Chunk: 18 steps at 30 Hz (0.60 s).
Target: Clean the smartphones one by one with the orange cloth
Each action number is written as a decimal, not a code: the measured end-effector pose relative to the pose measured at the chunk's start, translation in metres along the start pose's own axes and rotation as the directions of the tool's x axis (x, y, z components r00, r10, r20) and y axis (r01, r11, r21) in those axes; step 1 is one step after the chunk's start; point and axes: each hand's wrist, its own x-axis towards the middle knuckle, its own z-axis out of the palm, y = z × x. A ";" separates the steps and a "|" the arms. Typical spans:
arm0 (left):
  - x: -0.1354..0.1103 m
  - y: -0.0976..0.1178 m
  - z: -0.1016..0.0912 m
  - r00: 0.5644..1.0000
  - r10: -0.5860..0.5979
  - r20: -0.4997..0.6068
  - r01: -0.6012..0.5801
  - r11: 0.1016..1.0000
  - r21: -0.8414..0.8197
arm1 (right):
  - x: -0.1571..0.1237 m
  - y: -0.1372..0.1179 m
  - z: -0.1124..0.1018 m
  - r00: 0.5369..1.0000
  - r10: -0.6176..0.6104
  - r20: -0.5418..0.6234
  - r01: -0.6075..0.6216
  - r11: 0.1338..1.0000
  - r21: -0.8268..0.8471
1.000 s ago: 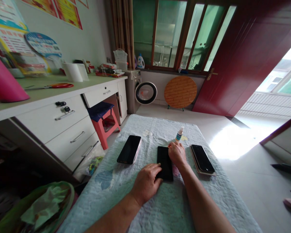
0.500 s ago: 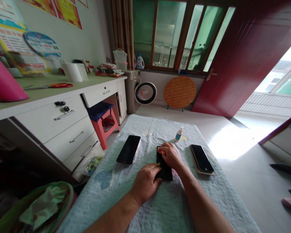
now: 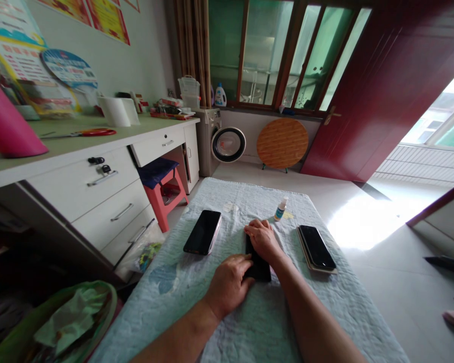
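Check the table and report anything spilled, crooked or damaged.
Nothing stands out. The small bottle stands upright, no spill shows on the cloth, and the left phone, right phone and middle phone under the left hand and right hand look intact.

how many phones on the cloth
3: left phone, middle phone under left hand and right hand, right phone, which may lie on another.

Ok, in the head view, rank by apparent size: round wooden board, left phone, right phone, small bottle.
1. round wooden board, largest.
2. left phone and right phone, alike, so unranked.
3. small bottle, smallest.
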 end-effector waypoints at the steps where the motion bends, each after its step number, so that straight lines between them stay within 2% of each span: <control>1: 0.000 0.000 0.000 1.000 0.002 0.001 -0.002 1.000 0.000 | 0.001 0.001 0.001 1.000 0.018 -0.003 -0.018 1.000 -0.016; 9: 0.001 -0.004 0.004 1.000 0.007 -0.005 -0.007 1.000 0.012 | 0.004 0.007 0.008 0.994 0.112 0.002 -0.112 0.993 -0.028; 18: 0.000 0.000 0.001 1.000 -0.025 0.004 0.025 0.999 0.021 | 0.011 0.003 0.004 0.970 0.235 0.056 -0.230 0.969 -0.086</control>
